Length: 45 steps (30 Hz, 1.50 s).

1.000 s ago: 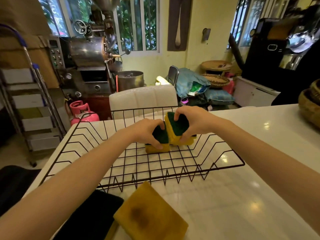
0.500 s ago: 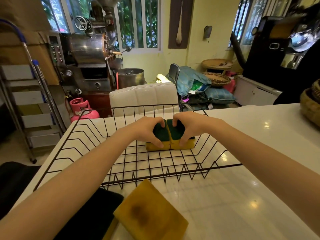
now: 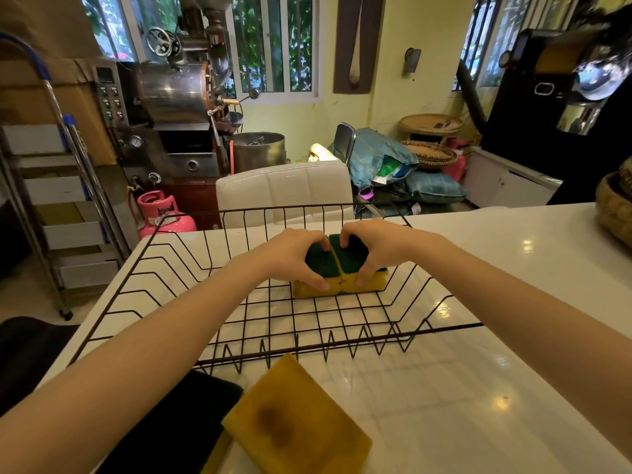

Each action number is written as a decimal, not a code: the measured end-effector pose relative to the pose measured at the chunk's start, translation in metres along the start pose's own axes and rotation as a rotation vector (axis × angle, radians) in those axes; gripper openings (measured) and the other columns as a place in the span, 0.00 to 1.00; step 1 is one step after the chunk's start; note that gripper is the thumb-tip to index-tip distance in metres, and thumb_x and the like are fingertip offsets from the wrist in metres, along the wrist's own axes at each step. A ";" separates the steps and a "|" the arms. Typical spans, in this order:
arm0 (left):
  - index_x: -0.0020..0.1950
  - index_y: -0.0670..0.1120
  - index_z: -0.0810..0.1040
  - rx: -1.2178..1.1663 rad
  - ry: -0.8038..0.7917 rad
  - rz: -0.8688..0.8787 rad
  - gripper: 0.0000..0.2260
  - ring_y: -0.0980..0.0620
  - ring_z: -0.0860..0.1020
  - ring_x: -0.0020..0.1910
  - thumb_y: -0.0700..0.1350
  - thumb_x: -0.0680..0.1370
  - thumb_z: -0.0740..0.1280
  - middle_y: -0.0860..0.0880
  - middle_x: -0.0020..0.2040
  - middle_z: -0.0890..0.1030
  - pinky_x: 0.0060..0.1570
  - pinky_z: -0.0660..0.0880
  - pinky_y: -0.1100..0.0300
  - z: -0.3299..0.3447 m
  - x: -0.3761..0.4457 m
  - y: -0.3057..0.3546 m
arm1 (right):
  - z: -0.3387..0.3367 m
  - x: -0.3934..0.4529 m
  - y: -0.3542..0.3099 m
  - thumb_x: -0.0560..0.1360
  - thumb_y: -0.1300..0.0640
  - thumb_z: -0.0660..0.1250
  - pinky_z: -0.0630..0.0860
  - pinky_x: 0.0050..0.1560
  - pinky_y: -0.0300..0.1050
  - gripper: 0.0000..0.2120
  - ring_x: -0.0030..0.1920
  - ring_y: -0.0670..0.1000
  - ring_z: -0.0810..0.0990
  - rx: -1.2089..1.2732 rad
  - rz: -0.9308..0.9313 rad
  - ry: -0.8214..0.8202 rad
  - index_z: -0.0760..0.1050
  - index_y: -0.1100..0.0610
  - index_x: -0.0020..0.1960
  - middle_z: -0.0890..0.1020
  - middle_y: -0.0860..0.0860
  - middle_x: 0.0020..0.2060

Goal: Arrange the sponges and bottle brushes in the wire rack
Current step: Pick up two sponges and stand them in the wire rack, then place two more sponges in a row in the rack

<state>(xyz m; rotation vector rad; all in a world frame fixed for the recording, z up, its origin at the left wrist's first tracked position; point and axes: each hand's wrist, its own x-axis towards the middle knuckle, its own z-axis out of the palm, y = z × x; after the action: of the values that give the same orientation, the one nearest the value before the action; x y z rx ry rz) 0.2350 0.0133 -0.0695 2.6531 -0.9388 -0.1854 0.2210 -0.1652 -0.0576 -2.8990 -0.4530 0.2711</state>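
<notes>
A black wire rack (image 3: 335, 343) stands on the white table. Inside it, toward the far side, two yellow sponges with green scrub tops lie flat, side by side and touching. My left hand (image 3: 290, 254) grips the left sponge (image 3: 319, 263), thumb on its yellow front. My right hand (image 3: 376, 244) grips the right sponge (image 3: 350, 260) the same way. A third yellow sponge (image 3: 294, 422) with a brown stain lies on the table in front of the rack. No bottle brush is visible.
A black cloth (image 3: 171, 429) lies at the table's near left, partly under the stained sponge. A woven basket (image 3: 615, 206) sits at the table's far right edge. A white padded chair (image 3: 284, 189) stands behind the rack.
The right sponge, held tilted above the rack a second ago, has come down flat beside the left one. Both hands stay on the sponges.
</notes>
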 end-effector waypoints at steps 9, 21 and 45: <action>0.63 0.48 0.68 0.000 -0.016 -0.027 0.27 0.53 0.70 0.49 0.51 0.67 0.73 0.45 0.58 0.75 0.47 0.70 0.61 0.002 -0.002 0.004 | 0.006 0.001 0.001 0.63 0.53 0.76 0.70 0.45 0.45 0.30 0.49 0.51 0.72 -0.050 -0.001 0.022 0.66 0.52 0.60 0.75 0.53 0.56; 0.68 0.48 0.63 0.020 -0.160 -0.077 0.29 0.53 0.66 0.54 0.52 0.71 0.70 0.46 0.65 0.67 0.54 0.70 0.60 -0.006 -0.008 0.010 | 0.002 -0.002 -0.006 0.63 0.51 0.76 0.74 0.50 0.45 0.32 0.53 0.53 0.73 -0.099 -0.002 -0.039 0.66 0.54 0.62 0.74 0.54 0.56; 0.68 0.68 0.49 -0.121 0.269 -0.010 0.33 0.69 0.45 0.70 0.62 0.68 0.63 0.68 0.71 0.46 0.67 0.48 0.65 -0.006 -0.237 0.052 | 0.061 -0.157 -0.148 0.71 0.45 0.67 0.59 0.69 0.39 0.38 0.70 0.40 0.58 0.381 -0.353 0.433 0.49 0.47 0.74 0.60 0.44 0.73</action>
<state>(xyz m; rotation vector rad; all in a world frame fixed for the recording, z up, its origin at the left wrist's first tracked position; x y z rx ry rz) 0.0219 0.1264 -0.0426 2.4920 -0.8000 0.1079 0.0193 -0.0673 -0.0606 -2.3576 -0.7252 -0.2880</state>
